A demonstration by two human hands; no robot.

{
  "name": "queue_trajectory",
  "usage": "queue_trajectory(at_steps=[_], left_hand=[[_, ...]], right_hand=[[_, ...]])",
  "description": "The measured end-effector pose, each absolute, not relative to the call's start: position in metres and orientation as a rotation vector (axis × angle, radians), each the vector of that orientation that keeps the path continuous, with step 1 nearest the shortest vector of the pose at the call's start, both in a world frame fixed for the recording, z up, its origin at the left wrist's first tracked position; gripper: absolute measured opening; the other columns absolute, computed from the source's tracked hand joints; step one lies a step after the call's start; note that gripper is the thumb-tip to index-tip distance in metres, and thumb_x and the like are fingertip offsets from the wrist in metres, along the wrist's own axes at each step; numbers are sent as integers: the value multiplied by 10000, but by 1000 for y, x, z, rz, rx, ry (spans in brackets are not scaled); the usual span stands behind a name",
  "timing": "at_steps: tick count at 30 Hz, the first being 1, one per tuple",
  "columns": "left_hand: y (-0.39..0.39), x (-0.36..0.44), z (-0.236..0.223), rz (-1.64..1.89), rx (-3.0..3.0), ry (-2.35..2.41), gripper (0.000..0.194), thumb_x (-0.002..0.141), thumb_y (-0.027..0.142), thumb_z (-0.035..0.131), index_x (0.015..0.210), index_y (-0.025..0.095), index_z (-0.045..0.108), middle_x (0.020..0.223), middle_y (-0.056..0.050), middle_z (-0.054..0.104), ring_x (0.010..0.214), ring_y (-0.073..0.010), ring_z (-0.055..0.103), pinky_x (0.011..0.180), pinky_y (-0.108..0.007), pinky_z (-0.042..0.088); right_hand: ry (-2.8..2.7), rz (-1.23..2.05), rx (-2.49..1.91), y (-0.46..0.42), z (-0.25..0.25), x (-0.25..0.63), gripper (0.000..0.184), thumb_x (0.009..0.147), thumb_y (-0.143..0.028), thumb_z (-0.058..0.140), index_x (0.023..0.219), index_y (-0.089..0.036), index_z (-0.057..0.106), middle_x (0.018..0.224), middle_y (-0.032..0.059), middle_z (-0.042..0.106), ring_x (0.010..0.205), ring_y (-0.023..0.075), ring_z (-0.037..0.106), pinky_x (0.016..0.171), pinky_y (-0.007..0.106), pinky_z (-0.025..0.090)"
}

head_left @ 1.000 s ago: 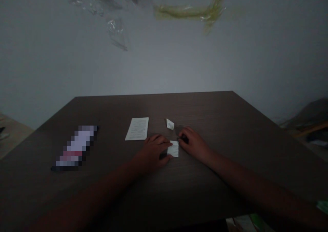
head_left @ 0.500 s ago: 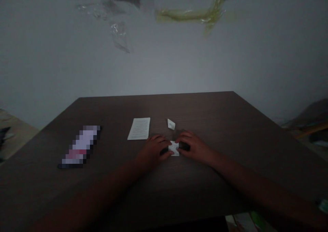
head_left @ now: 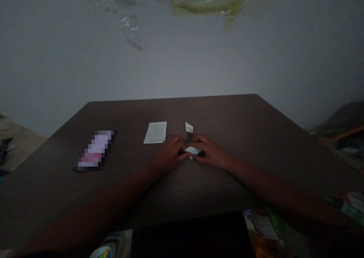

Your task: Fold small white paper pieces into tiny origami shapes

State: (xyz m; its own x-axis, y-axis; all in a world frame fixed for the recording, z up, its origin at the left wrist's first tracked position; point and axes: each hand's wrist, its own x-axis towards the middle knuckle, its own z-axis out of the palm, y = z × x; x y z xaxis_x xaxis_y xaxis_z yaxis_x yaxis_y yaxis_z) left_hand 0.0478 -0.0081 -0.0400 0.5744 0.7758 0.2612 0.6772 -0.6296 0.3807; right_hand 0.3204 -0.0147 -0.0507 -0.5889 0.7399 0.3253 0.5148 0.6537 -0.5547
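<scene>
Between my two hands, low over the middle of the table, is a small piece of printed white paper (head_left: 193,150), its surface partly hidden by fingers. My left hand (head_left: 171,151) is closed on the paper's left side, with thumb and fingertips at its edge. From the right, my right hand (head_left: 209,151) pinches the same paper, fingers curved over the far edge and thumb at the near one. Just beyond my hands stands a small folded piece of white paper (head_left: 189,128). A stack of printed sheets (head_left: 156,132) lies beyond my left hand.
A phone (head_left: 96,150) with a blurred screen lies at the left of the brown table (head_left: 227,114). The wall (head_left: 182,60) behind carries strips of tape (head_left: 199,7). Below the near edge are a dark seat (head_left: 190,235) and a round container (head_left: 102,251).
The paper between my hands has turned from a flat upright rectangle to a slanted shape, and my fingers have closed in around it. The whole view has tilted down slightly.
</scene>
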Motion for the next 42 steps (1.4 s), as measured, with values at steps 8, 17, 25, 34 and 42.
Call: queue_trajectory(at_steps=[8, 17, 25, 34, 42], left_hand=[[-15, 44, -34, 609, 2535, 1363, 171, 1076, 330, 942, 1160, 223, 838, 1428, -133, 809, 1391, -387, 732, 1221, -582, 625], [-27, 39, -27, 585, 2550, 1263, 220, 1084, 214, 911, 1303, 235, 897, 1612, -126, 783, 1546, -394, 691, 1343, -629, 553], [-33, 42, -9, 530, 2540, 1109, 320, 1066, 116, 847, 1355, 253, 869, 1673, -84, 772, 1595, -339, 673, 1417, -553, 485], [-24, 40, -17, 493, 2601, 958, 210, 1076, 99, 749, 1197, 253, 826, 1450, -44, 871, 1427, -279, 793, 1343, -470, 551], [-24, 38, -22, 489, 2740, 815, 305, 1124, 121, 703, 1408, 214, 768, 1488, -112, 871, 1478, -322, 791, 1367, -526, 519]], right_hand=[[-2316, 585, -1001, -11, -52, 321, 501, 1056, -241, 964, 1538, -314, 845, 1500, 141, 772, 1453, 356, 727, 1296, 628, 609], [-2334, 535, -994, -8, -57, 325, 513, 1053, -297, 972, 1546, -368, 846, 1655, 142, 720, 1597, 403, 650, 1376, 709, 542], [-2357, 505, -914, -9, -56, 328, 262, 1124, -290, 893, 1384, -329, 893, 1667, 140, 730, 1595, 387, 666, 1363, 686, 551], [-2346, 302, -760, -7, -55, 332, 123, 1143, -207, 804, 1124, -294, 890, 1382, 103, 837, 1316, 325, 757, 1195, 571, 612], [-2491, 107, -693, 0, -60, 339, 183, 1184, -189, 749, 1208, -287, 902, 1156, 63, 901, 1109, 286, 774, 1011, 455, 540]])
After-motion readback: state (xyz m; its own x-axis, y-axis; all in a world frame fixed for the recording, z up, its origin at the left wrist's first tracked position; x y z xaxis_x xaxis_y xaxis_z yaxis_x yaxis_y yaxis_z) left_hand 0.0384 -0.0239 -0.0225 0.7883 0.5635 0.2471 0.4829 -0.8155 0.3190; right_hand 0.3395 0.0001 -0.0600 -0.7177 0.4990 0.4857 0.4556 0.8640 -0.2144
